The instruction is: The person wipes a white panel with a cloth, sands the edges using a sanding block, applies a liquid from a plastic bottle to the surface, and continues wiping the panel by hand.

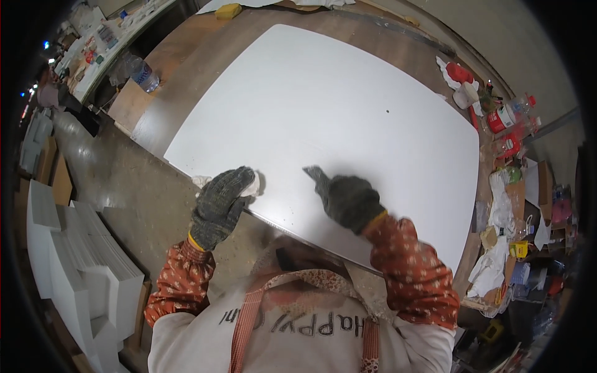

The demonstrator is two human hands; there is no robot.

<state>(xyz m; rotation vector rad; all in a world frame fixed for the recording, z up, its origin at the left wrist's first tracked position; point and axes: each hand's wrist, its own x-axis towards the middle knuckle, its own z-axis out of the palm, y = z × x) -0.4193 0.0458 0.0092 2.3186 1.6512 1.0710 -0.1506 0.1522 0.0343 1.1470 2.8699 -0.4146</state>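
Observation:
A large white panel (348, 105) with rounded corners lies flat before me. My left hand (217, 205), in a dark grey knitted glove with a yellow cuff, is at the panel's near left edge. Its fingers are closed over a crumpled white cloth (251, 185), which shows beside the fingertips and at the edge. Over the near middle of the panel is my right hand (351, 202) in a matching glove. One finger stretches out toward the left, while the others look curled and partly hidden. I see nothing held in it. Small dark specks dot the panel's surface.
A brown worktable (186, 59) bears the panel. A plastic bottle (144, 76) and a yellow sponge-like block (228, 11) are on it. Bottles (507, 118), wrappers and papers crowd the right side. Stacked white panels (93, 267) stand at lower left. Another person (68, 99) is far left.

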